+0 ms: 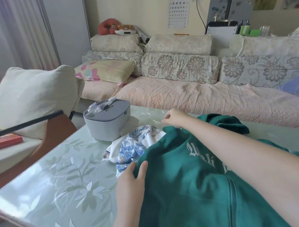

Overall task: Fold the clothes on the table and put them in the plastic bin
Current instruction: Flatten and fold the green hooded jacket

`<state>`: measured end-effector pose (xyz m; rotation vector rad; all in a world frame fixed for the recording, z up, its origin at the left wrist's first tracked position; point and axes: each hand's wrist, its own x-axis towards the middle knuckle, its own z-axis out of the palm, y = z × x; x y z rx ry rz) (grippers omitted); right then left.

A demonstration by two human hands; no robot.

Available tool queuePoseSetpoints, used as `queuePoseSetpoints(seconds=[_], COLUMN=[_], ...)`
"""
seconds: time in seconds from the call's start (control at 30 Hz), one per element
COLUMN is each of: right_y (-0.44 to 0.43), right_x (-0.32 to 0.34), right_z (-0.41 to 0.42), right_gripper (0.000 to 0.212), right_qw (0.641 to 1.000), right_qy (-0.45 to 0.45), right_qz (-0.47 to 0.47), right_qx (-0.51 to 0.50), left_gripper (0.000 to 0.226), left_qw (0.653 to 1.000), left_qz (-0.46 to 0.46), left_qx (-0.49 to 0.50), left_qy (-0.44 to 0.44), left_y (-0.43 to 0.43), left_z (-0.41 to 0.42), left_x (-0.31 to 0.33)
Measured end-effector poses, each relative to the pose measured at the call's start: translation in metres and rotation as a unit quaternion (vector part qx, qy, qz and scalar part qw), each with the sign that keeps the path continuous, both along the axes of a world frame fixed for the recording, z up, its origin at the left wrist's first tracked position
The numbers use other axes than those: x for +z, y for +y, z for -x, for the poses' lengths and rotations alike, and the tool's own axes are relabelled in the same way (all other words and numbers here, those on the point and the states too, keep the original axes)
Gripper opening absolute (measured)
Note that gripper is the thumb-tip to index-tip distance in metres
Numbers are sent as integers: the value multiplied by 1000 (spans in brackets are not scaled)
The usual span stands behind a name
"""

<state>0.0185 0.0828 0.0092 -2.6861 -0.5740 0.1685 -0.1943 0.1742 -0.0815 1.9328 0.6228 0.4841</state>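
A teal green sweatshirt (187,187) with pale lettering lies spread over the table's right half. My left hand (131,180) pinches its near left shoulder edge, thumb on top of the fabric. My right hand (175,117) reaches across and grips the far shoulder edge with curled fingers. A crumpled white garment (130,147) with a blue floral print lies partly under the sweatshirt's left side. A grey plastic bin (108,122) with a darker lid stands shut at the table's far left, just beyond the clothes.
The table (60,175) has a glossy leaf-patterned top; its left and near-left edges are in view. A clear plastic wrapper (97,107) lies on the bin's lid. A sofa (188,95) runs behind the table. A cushioned chair (31,98) stands to the left.
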Motion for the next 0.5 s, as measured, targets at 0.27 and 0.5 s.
queuePoseSetpoints(seconds=[0.27, 0.5], right_y=[-3, -58], right_x=[-55, -59], right_z=[-31, -39], right_gripper=[29, 80], right_qw=[970, 970], right_qy=[53, 63], right_qz=[239, 207], right_qx=[-11, -110], left_gripper=[19, 30], left_qw=[999, 984], left_qz=[4, -121], left_qx=[-51, -133], left_qy=[-8, -1], left_y=[-1, -22], left_z=[-8, -12], left_x=[-6, -2])
